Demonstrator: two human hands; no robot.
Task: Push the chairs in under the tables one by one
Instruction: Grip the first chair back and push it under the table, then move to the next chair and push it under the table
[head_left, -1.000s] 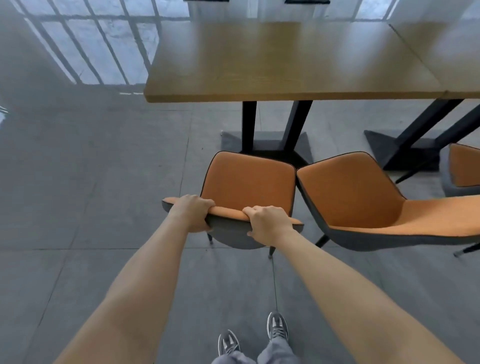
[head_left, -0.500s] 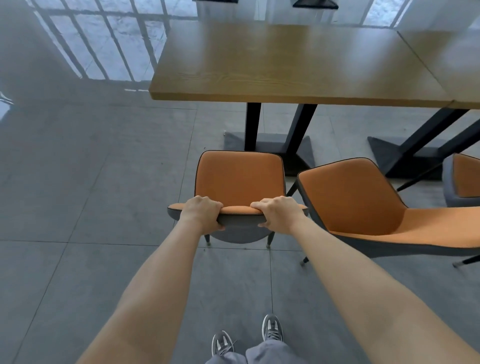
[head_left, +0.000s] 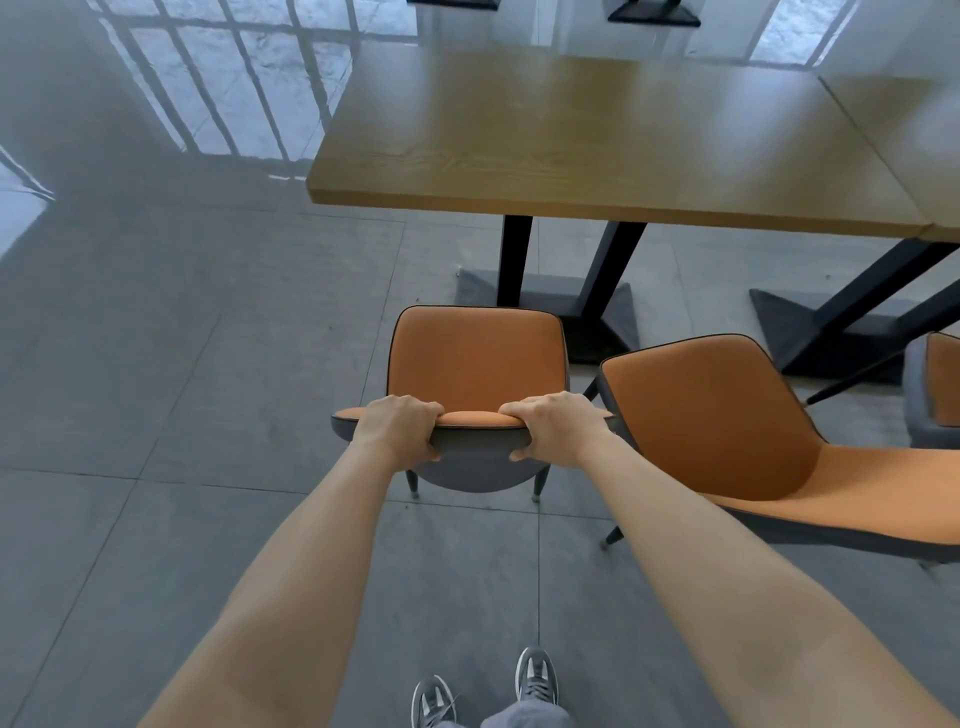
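Note:
An orange chair (head_left: 475, 358) with a grey shell stands in front of me, its seat facing a wooden table (head_left: 571, 140). My left hand (head_left: 397, 423) grips the left part of the backrest's top edge, and my right hand (head_left: 556, 426) grips the right part. The seat's front edge lies short of the table's near edge, close to the black table base (head_left: 571, 312). A second orange chair (head_left: 737, 431) stands just to the right, turned at an angle and away from the table.
A third orange chair (head_left: 935, 389) shows at the right edge. A second wooden table (head_left: 914, 130) adjoins the first on the right, with its own black base (head_left: 810, 332). Grey tiled floor (head_left: 156, 364) spreads to the left. My shoes (head_left: 535, 675) are at the bottom.
The chair has straightened to face the table and slid forward toward it. Both hands have kept their grip on the backrest, and I have stepped closer to the table.

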